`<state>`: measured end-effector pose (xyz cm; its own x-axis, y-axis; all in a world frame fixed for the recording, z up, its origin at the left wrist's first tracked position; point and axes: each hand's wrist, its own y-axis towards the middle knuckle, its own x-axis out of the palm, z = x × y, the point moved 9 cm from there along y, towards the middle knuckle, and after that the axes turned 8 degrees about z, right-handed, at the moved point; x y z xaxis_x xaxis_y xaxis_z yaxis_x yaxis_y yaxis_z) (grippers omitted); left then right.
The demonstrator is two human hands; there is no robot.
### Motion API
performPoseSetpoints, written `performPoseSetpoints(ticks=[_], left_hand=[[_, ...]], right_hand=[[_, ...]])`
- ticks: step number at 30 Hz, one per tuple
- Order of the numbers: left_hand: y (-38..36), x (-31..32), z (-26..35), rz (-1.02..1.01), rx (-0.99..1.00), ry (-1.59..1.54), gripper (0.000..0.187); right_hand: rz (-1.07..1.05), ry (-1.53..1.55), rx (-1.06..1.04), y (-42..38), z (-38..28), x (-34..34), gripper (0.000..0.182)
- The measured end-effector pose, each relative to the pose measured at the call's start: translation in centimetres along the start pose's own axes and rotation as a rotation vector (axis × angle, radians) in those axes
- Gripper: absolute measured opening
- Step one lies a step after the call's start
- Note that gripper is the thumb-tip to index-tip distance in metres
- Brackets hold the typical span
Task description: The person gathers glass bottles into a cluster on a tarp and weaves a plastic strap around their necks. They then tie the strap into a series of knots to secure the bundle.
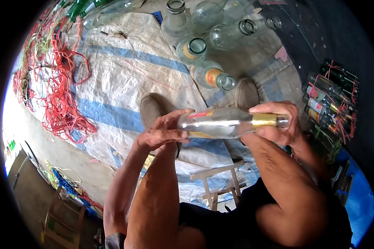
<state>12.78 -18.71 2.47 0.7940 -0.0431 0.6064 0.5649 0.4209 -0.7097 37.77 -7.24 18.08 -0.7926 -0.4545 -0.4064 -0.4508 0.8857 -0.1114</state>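
Observation:
A clear glass bottle (216, 123) with a gold neck wrap and a partly visible red and yellow label lies sideways between my two hands, above my knees. My left hand (164, 132) grips its base end, thumb along the near side. Around the gold neck, my right hand (280, 122) is closed, with the bottle's mouth pointing right. Beyond my shoes stand a clear bottle with an orange label (213, 77) and another labelled clear bottle (191, 50), both apart from my hands.
Several more clear bottles (176, 20) stand at the back. Tangled red plastic strings (62, 87) lie on the left of the white and blue sheet (112, 70). Tied bundles of bottles (332, 99) are at the right. A wooden frame (218, 178) is between my legs, and a wooden chair (64, 216) lower left.

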Motion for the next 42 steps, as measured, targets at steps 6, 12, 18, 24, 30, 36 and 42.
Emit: performPoseSetpoints(ticks=[6, 12, 18, 24, 30, 36, 42], left_hand=[[3.7, 0.5, -2.5, 0.057, 0.025, 0.366, 0.067], [3.2, -1.4, -2.8, 0.199, 0.115, 0.339, 0.056], [3.6, -1.6, -2.4, 0.231, 0.150, 0.330, 0.060], [3.6, -1.9, -2.6, 0.228, 0.107, 0.341, 0.065], [3.4, -1.8, -2.4, 0.235, 0.101, 0.321, 0.062], [3.4, -2.1, -2.6, 0.230, 0.106, 0.301, 0.056], [2.9, -2.3, -1.9, 0.226, 0.131, 0.303, 0.053]], right_hand=[[0.143, -0.184, 0.153, 0.3, -2.5, -4.7, 0.034], [0.240, -0.395, -0.076, 2.5, -1.6, -5.0, 0.030], [0.296, -0.398, -0.163, 4.6, -0.5, -3.9, 0.027], [0.279, -0.400, -0.167, 6.2, 0.1, -2.5, 0.024], [0.261, -0.418, -0.163, 7.4, 0.1, -1.5, 0.024], [0.276, -0.426, -0.172, 8.1, 0.2, -1.4, 0.028], [0.288, -0.439, -0.210, 8.4, -0.2, -1.3, 0.042]])
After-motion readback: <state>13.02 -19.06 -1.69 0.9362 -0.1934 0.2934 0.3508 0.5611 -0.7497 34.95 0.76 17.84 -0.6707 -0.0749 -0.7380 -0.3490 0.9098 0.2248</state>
